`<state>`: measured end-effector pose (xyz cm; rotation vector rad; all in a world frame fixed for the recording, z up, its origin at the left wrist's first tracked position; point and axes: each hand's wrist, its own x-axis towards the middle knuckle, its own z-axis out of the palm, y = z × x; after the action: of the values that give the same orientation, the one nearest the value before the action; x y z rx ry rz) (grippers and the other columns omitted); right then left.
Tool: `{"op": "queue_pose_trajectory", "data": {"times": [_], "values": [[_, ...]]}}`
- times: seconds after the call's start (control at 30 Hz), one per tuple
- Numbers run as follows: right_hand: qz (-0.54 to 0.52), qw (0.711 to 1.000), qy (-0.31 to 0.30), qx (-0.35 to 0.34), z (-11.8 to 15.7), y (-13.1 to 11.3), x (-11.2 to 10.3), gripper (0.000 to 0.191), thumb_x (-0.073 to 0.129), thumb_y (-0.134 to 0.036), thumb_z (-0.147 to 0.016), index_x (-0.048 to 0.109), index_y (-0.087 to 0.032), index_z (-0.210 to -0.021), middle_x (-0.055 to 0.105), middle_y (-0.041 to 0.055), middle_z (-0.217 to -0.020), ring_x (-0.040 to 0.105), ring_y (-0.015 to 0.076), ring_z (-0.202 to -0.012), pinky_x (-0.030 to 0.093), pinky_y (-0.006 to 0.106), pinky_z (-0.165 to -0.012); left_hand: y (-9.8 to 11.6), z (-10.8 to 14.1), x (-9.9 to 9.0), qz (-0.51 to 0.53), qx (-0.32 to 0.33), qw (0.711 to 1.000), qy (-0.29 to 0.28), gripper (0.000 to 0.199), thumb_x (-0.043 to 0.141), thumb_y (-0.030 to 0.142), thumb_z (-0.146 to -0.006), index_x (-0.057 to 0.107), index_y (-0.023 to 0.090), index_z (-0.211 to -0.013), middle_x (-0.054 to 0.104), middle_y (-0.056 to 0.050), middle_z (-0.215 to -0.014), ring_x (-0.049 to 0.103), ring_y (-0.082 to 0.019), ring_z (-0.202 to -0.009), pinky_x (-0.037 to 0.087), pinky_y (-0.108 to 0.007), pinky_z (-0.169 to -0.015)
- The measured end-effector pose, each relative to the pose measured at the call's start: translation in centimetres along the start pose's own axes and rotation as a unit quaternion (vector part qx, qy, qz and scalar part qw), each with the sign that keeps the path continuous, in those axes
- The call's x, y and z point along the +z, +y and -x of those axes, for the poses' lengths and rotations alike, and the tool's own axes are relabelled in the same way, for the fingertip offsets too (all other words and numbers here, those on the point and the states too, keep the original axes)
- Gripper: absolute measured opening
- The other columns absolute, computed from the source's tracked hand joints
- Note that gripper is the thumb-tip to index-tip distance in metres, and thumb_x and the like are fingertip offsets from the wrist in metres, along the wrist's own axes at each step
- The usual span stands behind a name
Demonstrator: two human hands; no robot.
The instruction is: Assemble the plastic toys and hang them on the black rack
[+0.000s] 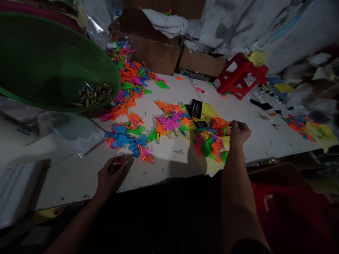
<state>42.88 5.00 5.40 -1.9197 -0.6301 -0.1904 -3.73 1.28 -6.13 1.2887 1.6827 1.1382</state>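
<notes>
at eight o'clock, the left hand (110, 174) was curled around small pieces (116, 164), which a slack grip could have spilled. at three, the right hand (239, 133) was bunched by orange toys (219, 122), perhaps gripping one, i couldn't tell; tangling could have scattered them.

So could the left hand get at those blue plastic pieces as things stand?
Probably yes: the blue plastic pieces lie just beyond the left hand, with nothing visibly between, though it already holds small colourful items.

Small items (116, 163) in the left hand (109, 176) partly hidden by fingers, green basin (53, 53) cut off at left edge
</notes>
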Motion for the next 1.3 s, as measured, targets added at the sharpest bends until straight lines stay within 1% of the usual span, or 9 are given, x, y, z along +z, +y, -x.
{"op": "queue_pose_trajectory", "data": {"times": [0.13, 0.27, 0.43, 0.57, 0.83, 1.0, 1.17, 1.23, 1.3], "values": [[-0.169, 0.983, -0.065, 0.038, 3.5, -3.0, 0.0, 0.016, 0.052, -0.033, -0.069, 0.049, -0.018, -0.062, 0.058, 0.004, -0.063, 0.053, 0.0114, -0.052, 0.044, 0.027, -0.055, 1.3, 0.1, 0.0, 0.043, -0.045, 0.998, -0.004, 0.025, 0.067, 0.043, -0.059, 0.057, 0.021, -0.062, 0.054, 0.002, -0.053, 0.048, -0.012, -0.05, 0.041, -0.026, -0.048], [-0.227, 0.951, -0.202, 0.05, 12.2, -6.5, 2.1, 0.021, 0.054, -0.039, -0.066, 0.048, -0.019, -0.062, 0.056, -0.0003, -0.06, 0.053, 0.01, -0.051, 0.046, 0.026, -0.054, 4.5, 0.6, 0.7, 0.125, -0.061, 0.987, -0.079, 0.026, 0.069, 0.04, -0.057, 0.059, 0.021, -0.072, 0.056, 0.002, -0.056, 0.05, -0.013, -0.049, 0.039, -0.026, -0.046], [-0.319, 0.829, -0.444, 0.116, 23.6, -9.5, 3.1, 0.025, 0.06, -0.042, -0.065, 0.049, -0.019, -0.06, 0.058, -0.0018, -0.055, 0.052, 0.0098, -0.049, 0.045, 0.025, -0.052, 6.5, 0.7, 1.4, 0.189, -0.016, 0.978, -0.091, 0.044, 0.074, 0.037, -0.05, 0.055, 0.019, -0.086, 0.059, 0.001, -0.068, 0.05, -0.009, -0.051, 0.039, -0.02, -0.044], [-0.282, 0.769, -0.564, 0.103, 26.6, -10.1, 2.5, 0.029, 0.062, -0.042, -0.067, 0.049, -0.019, -0.054, 0.053, -0.004, -0.044, 0.045, 0.0077, -0.041, 0.039, 0.021, -0.046, 6.0, 0.7, 0.0, 0.198, -0.112, 0.971, -0.08, 0.034, 0.068, 0.042, -0.058, 0.053, 0.017, -0.076, 0.046, 0.007, -0.049, 0.035, -0.004, -0.035, 0.026, -0.017, -0.033], [-0.209, 0.742, -0.636, 0.043, 26.2, -9.1, 1.2, 0.033, 0.057, -0.048, -0.07, 0.049, -0.02, -0.054, 0.05, -0.0051, -0.044, 0.044, 0.008, -0.042, 0.039, 0.022, -0.048, 5.8, 1.4, -1.4, 0.233, -0.202, 0.922, -0.237, 0.034, 0.062, 0.048, -0.063, 0.047, 0.017, -0.063, 0.036, 0.009, -0.033, 0.023, -0.003, -0.024, 0.011, -0.017, -0.028], [-0.187, 0.707, -0.681, -0.027, 25.3, -8.4, 0.5, 0.023, 0.053, -0.045, -0.074, 0.056, -0.025, -0.062, 0.056, -0.0039, -0.054, 0.052, 0.0128, -0.051, 0.046, 0.029, -0.055, 6.2, 1.8, -1.6, 0.16, -0.21, 0.935, -0.237, 0.035, 0.066, 0.046, -0.06, 0.046, 0.018, -0.057, 0.035, 0.008, -0.031, 0.027, -0.005, -0.026, 0.016, -0.018, -0.029], [0.028, 0.919, -0.376, -0.118, 15.5, -4.4, 2.8, 0.023, 0.049, -0.032, -0.077, 0.065, -0.021, -0.09, 0.067, 0.0068, -0.09, 0.06, 0.019, -0.08, 0.046, 0.032, -0.073, 5.6, 2.2, -1.7, 0.1, -0.218, 0.955, -0.177, 0.033, 0.072, 0.042, -0.051, 0.052, 0.016, -0.057, 0.044, 0.007, -0.037, 0.036, -0.006, -0.034, 0.023, -0.019, -0.035], [0.192, 0.932, -0.281, -0.124, 10.8, -2.0, 3.7, 0.031, 0.044, -0.02, -0.077, 0.065, -0.016, -0.099, 0.066, 0.0108, -0.098, 0.06, 0.0208, -0.087, 0.044, 0.032, -0.077, 4.8, 2.2, -1.9, 0.051, -0.216, 0.964, -0.148, 0.037, 0.072, 0.043, -0.048, 0.061, 0.014, -0.068, 0.056, 0.003, -0.048, 0.046, -0.01, -0.042, 0.031, -0.02, -0.04], [0.302, 0.885, -0.304, -0.18, 7.3, 0.0, 4.2, 0.034, 0.044, -0.012, -0.073, 0.067, -0.015, -0.098, 0.065, 0.0121, -0.101, 0.058, 0.0222, -0.093, 0.043, 0.031, -0.079, 3.9, 2.0, -2.3, -0.015, -0.196, 0.973, -0.122, 0.044, 0.069, 0.048, -0.049, 0.064, 0.013, -0.075, 0.063, -0.002, -0.059, 0.054, -0.016, -0.053, 0.036, -0.022, -0.046]]}}
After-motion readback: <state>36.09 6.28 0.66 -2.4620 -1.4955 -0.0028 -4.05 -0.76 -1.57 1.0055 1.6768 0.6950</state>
